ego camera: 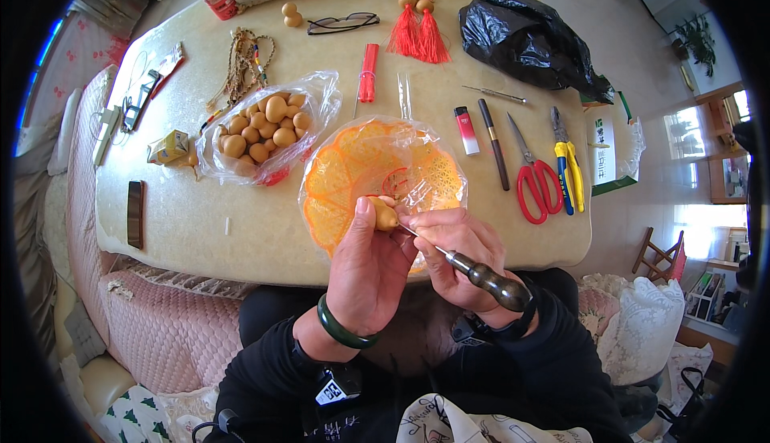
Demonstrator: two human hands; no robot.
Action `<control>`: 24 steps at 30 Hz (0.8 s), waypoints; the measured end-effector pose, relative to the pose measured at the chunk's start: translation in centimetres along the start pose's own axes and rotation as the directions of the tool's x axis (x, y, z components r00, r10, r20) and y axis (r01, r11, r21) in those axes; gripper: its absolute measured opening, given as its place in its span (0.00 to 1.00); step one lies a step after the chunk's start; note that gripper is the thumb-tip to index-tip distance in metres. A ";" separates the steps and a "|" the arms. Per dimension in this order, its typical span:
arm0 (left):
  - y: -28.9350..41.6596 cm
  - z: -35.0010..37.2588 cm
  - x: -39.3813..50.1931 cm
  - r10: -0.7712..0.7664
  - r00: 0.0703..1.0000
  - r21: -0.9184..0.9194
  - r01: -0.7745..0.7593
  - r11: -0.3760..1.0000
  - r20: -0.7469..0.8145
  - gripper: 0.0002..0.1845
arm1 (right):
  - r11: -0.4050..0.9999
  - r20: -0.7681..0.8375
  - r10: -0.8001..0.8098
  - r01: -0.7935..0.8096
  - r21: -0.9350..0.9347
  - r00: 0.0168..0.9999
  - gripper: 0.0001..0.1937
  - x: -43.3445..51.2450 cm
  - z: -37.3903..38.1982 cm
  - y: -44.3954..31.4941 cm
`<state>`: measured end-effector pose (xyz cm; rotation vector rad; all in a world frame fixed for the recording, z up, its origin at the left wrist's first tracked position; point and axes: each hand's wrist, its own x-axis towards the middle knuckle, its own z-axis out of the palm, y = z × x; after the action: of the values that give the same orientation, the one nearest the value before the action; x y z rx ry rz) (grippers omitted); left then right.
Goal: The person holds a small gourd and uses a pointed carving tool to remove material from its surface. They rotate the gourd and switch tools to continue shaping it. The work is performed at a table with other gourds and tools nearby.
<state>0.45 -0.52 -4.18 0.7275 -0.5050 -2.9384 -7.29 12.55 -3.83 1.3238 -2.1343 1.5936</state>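
My left hand (376,262) grips a small tan gourd (384,215) over an orange openwork basket (329,169) covered in clear plastic. In my right hand (460,250) is an awl with a dark turned wooden handle (490,280); its metal shaft points left, and its tip meets the end of the gourd or lies right beside it. A clear plastic bag (325,97) to the left of the basket holds many small gourds (258,130).
Right of the basket lie a lighter (466,130), a brown pen-like tool (494,145), red-handled scissors (532,184), pliers (565,166) and a black plastic bag (523,40). Red tassels (418,30), eyeglasses (343,23) and a two-lobed gourd (292,15) lie farther back. A phone (136,214) is at left.
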 end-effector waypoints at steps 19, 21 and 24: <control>0.0 -0.4 -0.1 -0.029 0.999 -0.026 0.030 0.999 0.027 0.21 | 0.991 0.008 -0.127 0.127 -0.034 0.992 0.07 -0.1 0.0 0.3; 0.0 -0.5 -0.1 -0.022 0.999 -0.025 0.023 0.999 0.049 0.21 | 0.991 0.015 -0.133 0.134 -0.025 0.991 0.09 -0.2 0.0 0.3; 0.0 -0.6 -0.1 -0.023 0.998 -0.053 0.026 0.998 0.063 0.21 | 0.991 0.033 -0.134 0.135 -0.016 0.990 0.12 -0.4 0.1 0.4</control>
<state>0.78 -0.69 -4.63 0.6427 -0.4222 -2.9924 -7.32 12.68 -4.37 1.4629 -2.0245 1.5073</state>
